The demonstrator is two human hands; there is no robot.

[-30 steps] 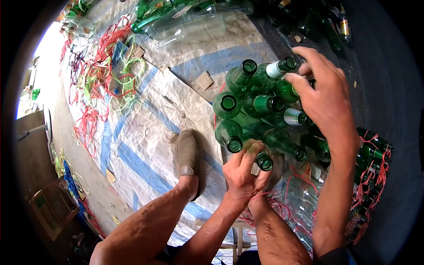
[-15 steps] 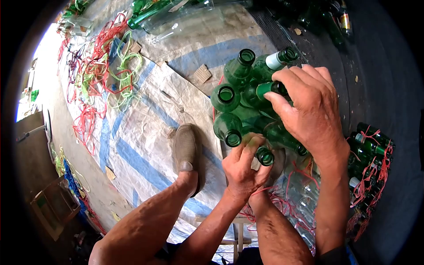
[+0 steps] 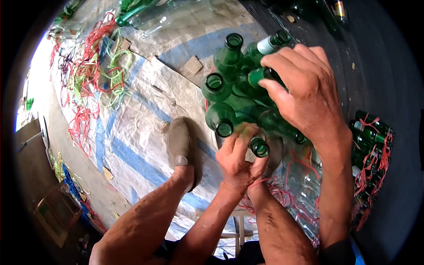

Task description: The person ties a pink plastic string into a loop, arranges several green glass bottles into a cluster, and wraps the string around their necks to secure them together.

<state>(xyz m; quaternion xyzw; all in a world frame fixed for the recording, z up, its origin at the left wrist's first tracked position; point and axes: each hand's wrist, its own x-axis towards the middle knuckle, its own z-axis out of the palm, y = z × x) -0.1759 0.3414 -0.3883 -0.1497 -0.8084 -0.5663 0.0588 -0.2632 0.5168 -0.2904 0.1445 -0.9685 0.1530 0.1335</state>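
Several green glass bottles [image 3: 215, 83] stand bunched together in front of me, mouths up and tilted at differing angles. My right hand [image 3: 307, 90] pinches the neck of a bottle with a green neck label [image 3: 256, 77], thumb on the near side and fingers over the top. At the near side of the bunch, my left hand [image 3: 236, 157] is wrapped around a green bottle [image 3: 259, 147], whose open mouth shows above the thumb. A bottle with a white neck label [image 3: 266, 45] stands just beyond my right hand. Red string [image 3: 206, 104] shows at the bunch's left edge.
Tangled red and pale-green string [image 3: 117, 66] lies on the white and blue sheet [image 3: 141, 152] at left. More green bottles with red string [image 3: 371, 145] lie at right. Clear bottles [image 3: 307, 194] lie beside my right leg. My shoe [image 3: 181, 139] is left of the bunch.
The whole view has shifted slightly, so everything appears further left and higher. The bunch has moved a little more than the floor, tipping slightly away. Both hands keep their grips.
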